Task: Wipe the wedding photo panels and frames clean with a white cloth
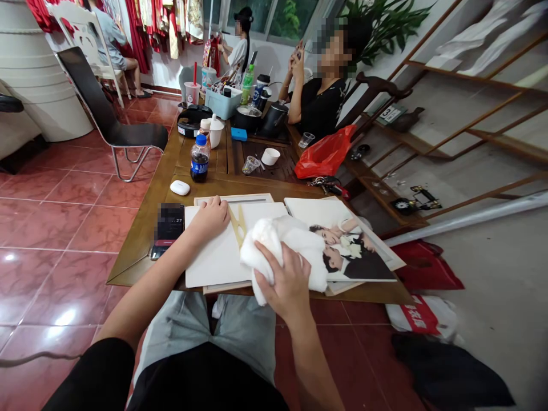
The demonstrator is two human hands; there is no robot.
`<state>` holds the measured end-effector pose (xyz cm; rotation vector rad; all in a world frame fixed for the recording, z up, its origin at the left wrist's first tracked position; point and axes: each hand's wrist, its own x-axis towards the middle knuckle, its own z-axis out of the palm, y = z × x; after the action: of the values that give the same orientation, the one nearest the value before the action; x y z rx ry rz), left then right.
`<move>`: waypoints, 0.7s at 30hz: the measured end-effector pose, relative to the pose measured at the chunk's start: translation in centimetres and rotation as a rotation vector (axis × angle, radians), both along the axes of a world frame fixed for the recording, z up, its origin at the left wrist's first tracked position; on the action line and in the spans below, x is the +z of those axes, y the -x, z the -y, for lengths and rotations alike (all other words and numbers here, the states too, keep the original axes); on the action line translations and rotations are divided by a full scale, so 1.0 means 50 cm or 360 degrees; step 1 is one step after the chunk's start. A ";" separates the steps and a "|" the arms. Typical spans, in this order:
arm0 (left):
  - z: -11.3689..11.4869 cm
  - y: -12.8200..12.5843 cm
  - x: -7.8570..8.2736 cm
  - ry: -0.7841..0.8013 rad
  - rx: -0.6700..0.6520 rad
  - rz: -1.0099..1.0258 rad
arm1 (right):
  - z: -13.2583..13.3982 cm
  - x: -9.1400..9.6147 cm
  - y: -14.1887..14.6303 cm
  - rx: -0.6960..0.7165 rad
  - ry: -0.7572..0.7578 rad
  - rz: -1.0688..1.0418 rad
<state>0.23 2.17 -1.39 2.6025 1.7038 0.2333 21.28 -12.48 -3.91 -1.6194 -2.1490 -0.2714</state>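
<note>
My right hand (pixel 286 281) is closed on a crumpled white cloth (pixel 291 244) that rests on a large printed photo (pixel 351 245) of a couple. My left hand (pixel 210 218) lies on a white board (pixel 218 251), fingers curled over its far edge. Both panels lie side by side on the near end of a wooden table (pixel 141 251). A thin yellowish strip (pixel 238 224) lies on the board between my hands.
A phone (pixel 169 226) and a white earbud case (pixel 180 187) lie left of the board. A cola bottle (pixel 199 158), cups, a red plastic bag (pixel 325 154) and tea ware stand farther back. A seated person (pixel 319 97) is across the table. A black chair (pixel 115 123) stands left.
</note>
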 end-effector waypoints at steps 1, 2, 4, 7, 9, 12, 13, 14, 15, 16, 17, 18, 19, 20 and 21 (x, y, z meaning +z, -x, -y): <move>-0.001 0.000 -0.002 -0.0004 -0.0001 -0.0002 | 0.004 0.002 0.017 0.0033 0.0001 0.0009; -0.001 0.001 -0.004 -0.0008 -0.0002 -0.0005 | 0.008 0.004 0.034 0.0062 0.0006 0.0018; -0.001 0.001 -0.006 -0.0017 -0.0005 -0.0010 | 0.015 0.008 0.065 0.0116 0.0013 0.0030; -0.002 0.002 -0.006 -0.0016 -0.0013 -0.0012 | 0.024 0.011 0.106 0.0193 0.0017 0.0026; -0.004 0.003 -0.005 0.0007 -0.0003 -0.0016 | 0.030 0.012 0.132 0.0257 0.0030 0.0027; -0.009 0.002 -0.004 0.0067 0.0024 -0.0034 | 0.040 0.012 0.164 0.0377 0.0038 0.0023; -0.011 0.002 -0.003 0.0085 0.0029 -0.0042 | 0.044 0.011 0.172 0.0411 0.0028 0.0014; -0.013 0.002 -0.003 0.0100 0.0031 -0.0049 | 0.047 0.010 0.178 0.0439 0.0015 0.0001; -0.015 0.002 -0.002 0.0112 0.0036 -0.0053 | 0.050 0.009 0.180 0.0465 0.0005 -0.0012; -0.015 0.002 -0.002 0.0121 0.0041 -0.0054 | 0.052 0.007 0.179 0.0493 0.0001 -0.0023; -0.016 0.002 -0.001 0.0127 0.0044 -0.0052 | 0.052 0.005 0.176 0.0529 0.0002 -0.0033; -0.015 0.002 -0.001 0.0129 0.0040 -0.0048 | 0.052 0.002 0.169 0.0571 0.0007 -0.0041; -0.014 0.002 -0.001 0.0125 0.0033 -0.0045 | 0.051 0.000 0.160 0.0609 0.0012 -0.0049; -0.013 0.003 -0.001 0.0113 0.0022 -0.0044 | 0.049 -0.002 0.150 0.0633 0.0012 -0.0059; -0.012 0.004 -0.001 0.0095 0.0008 -0.0043 | 0.047 -0.004 0.138 0.0637 0.0006 -0.0070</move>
<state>0.02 2.77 -1.44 2.5708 1.6983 0.1452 14.39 -14.84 -4.12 -1.1475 -2.3763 -0.1058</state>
